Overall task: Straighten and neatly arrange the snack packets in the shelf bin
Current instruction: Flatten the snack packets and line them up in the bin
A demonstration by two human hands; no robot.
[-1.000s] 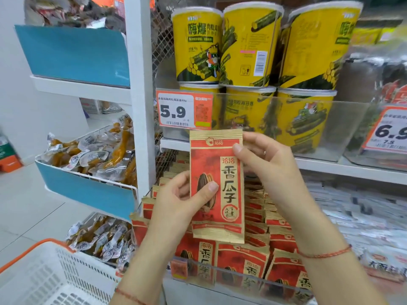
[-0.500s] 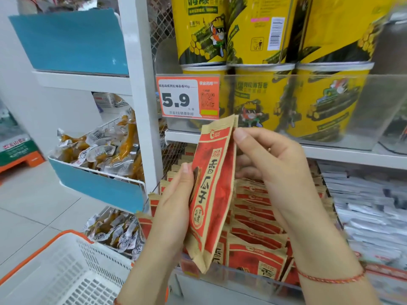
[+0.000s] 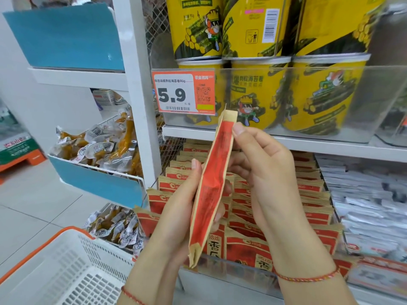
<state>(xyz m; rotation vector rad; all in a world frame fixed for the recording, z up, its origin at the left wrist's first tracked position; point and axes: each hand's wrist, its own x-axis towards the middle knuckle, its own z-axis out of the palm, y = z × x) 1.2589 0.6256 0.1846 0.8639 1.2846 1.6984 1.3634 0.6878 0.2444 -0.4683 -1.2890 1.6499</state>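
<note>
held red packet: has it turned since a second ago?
Yes. The red packet has rotated from front-on to edge-on; its top corner now reaches the 5.9 price tag. Both the left hand and the right hand hold it.

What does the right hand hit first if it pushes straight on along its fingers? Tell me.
The right hand points up and left, its fingertips already on the red packet it pinches. Past that, probably the clear bin holding yellow tubs; depth is unclear.
</note>
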